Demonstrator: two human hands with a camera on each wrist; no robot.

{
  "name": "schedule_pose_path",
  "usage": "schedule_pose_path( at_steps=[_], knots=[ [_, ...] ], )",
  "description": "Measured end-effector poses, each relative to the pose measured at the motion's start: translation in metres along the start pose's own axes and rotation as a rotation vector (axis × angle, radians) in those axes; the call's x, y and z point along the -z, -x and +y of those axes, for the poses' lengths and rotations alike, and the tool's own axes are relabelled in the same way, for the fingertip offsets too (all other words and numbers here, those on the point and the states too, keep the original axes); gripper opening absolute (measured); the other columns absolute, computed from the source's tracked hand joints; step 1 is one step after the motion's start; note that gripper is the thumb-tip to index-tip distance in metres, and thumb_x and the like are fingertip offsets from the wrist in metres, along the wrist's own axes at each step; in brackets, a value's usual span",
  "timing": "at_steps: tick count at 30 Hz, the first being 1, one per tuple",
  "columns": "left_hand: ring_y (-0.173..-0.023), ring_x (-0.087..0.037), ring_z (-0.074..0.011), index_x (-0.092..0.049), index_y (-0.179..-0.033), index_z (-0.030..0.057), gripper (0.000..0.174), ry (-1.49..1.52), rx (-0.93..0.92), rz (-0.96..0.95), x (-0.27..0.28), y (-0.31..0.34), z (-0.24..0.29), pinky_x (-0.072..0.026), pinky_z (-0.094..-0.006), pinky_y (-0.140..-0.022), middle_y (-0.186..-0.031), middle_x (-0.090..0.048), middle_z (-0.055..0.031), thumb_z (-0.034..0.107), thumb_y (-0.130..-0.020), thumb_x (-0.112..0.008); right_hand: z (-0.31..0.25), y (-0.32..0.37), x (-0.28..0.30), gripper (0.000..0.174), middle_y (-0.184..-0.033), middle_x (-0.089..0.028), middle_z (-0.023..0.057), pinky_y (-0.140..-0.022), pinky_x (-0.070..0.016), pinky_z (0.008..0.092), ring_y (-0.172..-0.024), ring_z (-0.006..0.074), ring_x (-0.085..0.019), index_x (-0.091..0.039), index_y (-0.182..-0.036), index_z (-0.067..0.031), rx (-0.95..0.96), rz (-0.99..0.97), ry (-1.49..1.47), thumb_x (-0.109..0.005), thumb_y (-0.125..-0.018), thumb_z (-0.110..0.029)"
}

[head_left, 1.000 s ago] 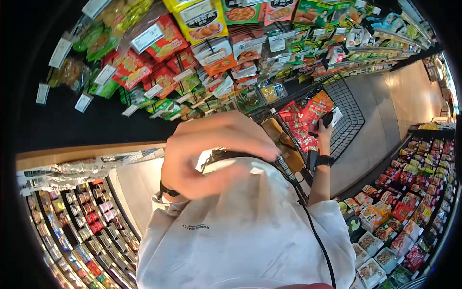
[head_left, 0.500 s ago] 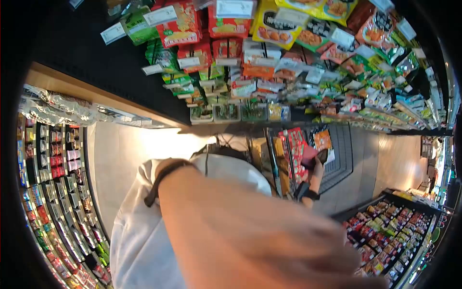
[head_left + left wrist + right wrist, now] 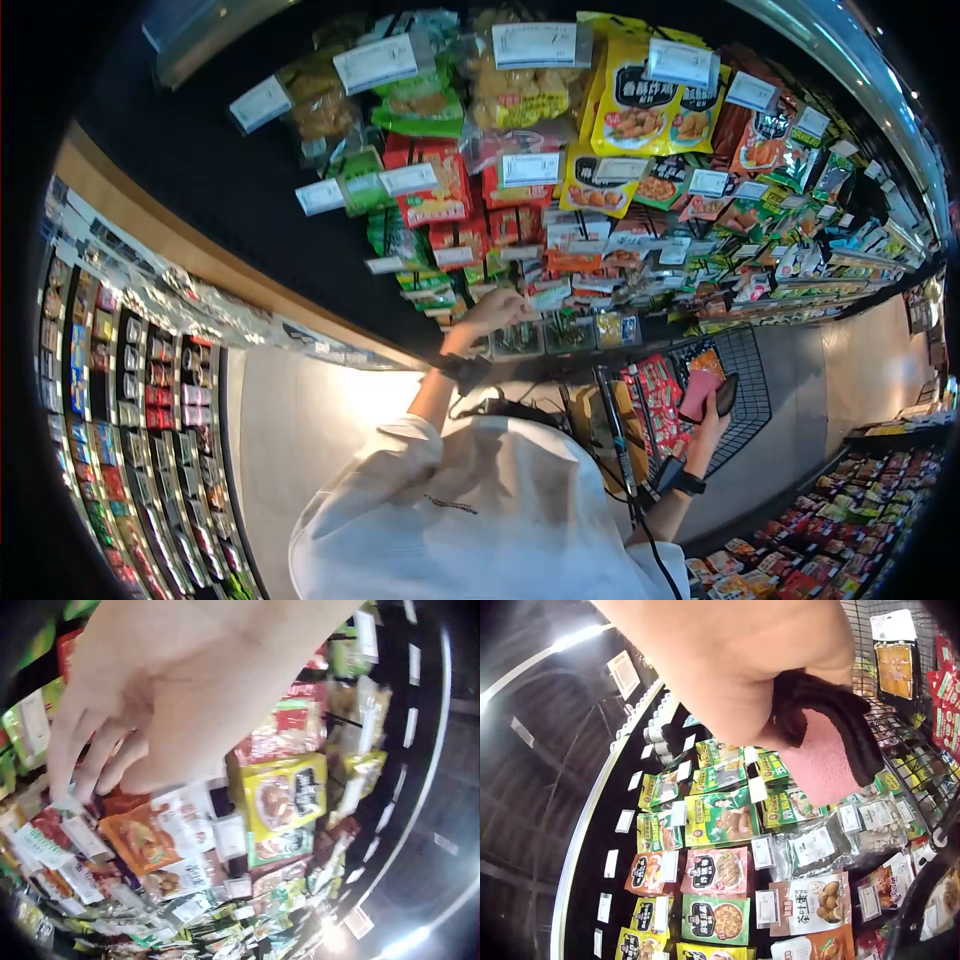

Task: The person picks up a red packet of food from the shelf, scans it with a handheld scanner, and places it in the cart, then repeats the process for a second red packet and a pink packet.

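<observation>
1. Reaching up to the display wall, the left hand (image 3: 492, 310) lies against the lower rows of hanging snack packets (image 3: 520, 200), each row headed by white price tags (image 3: 528, 168).
2. Left hand state: the left wrist view shows the fingers (image 3: 82, 761) stretched out and only slightly bent, enclosing nothing. Their tips sit at a white tag just above an orange packet (image 3: 146, 836). A yellow-green packet (image 3: 281, 799) hangs to the side, apart from the hand.
3. Right hand state: the right hand (image 3: 712, 415) grips a pink flat object (image 3: 697, 393), with fingers and thumb curled round it. A black item (image 3: 727, 393) lies flat against the pink one inside the same grip. What either item is cannot be told.
4. Position of the held object: it is raised in front of the body, over the black wire cart (image 3: 750, 365), well apart from the left hand.
5. Cart contents: red packets (image 3: 655, 395) lie inside the cart, just beside the held object in the head view.
6. Both wrists carry dark straps (image 3: 688, 483); the person wears a white shirt (image 3: 500, 520).
7. Surroundings: shelves of small jars and tins (image 3: 150, 380) run along the person's left side, and low trays of packets (image 3: 850, 530) stand at the right.
</observation>
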State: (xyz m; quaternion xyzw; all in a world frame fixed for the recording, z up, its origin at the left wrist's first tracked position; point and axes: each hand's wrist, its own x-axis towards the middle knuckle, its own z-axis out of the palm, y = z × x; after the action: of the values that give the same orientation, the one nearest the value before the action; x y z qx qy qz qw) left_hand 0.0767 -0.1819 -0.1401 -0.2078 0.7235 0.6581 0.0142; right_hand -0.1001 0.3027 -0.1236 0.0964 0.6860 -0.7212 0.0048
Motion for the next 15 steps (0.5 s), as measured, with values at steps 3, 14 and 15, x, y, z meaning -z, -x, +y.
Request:
schedule_pose_path(
  at_steps=[3, 14, 15],
  knots=[
    [-0.088, -0.068, -0.0204, -0.061, -0.115, -0.0034, 0.029, -0.056, -0.266, 0.465, 0.008, -0.051, -0.059, -0.0539, -0.0334, -0.076, -0.089, -0.069, -0.0107, 0.012, -0.091, -0.065, -0.029, 0.026, -0.015, 0.053, -0.126, -0.059, 0.012, -0.092, -0.0467, 0.0324, -0.108, 0.0183, -0.058, -0.053, -0.132, 0.0054, 0.027, 0.029, -0.04, -0.073, -0.09, -0.019],
    [-0.128, -0.048, -0.0323, -0.041, -0.139, -0.0038, 0.061, -0.065, -0.428, 0.921, 0.021, -0.112, -0.064, -0.038, -0.0399, -0.107, -0.135, -0.048, -0.0226, 0.012, -0.088, -0.07, -0.031, 0.074, -0.003, 0.034, -0.102, -0.063, 0.0005, -0.083, -0.0458, 0.0257, -0.091, 0.01, -0.056, -0.063, -0.118, 0.0034, 0.064, 0.076, 0.198, -0.069, -0.094, -0.02],
    [-0.118, -0.054, -0.0303, -0.042, -0.137, -0.0041, 0.06, -0.087, -0.414, 0.938, 0.024, -0.125, -0.074, -0.0421, -0.0392, -0.099, -0.126, -0.053, -0.0209, 0.015, -0.088, -0.072, -0.039, 0.086, -0.011, 0.035, -0.102, -0.063, 0.0004, -0.083, -0.0457, 0.0255, -0.091, 0.0099, -0.056, -0.063, -0.118, 0.0037, 0.087, 0.078, 0.135, -0.069, -0.094, -0.02]
  ],
)
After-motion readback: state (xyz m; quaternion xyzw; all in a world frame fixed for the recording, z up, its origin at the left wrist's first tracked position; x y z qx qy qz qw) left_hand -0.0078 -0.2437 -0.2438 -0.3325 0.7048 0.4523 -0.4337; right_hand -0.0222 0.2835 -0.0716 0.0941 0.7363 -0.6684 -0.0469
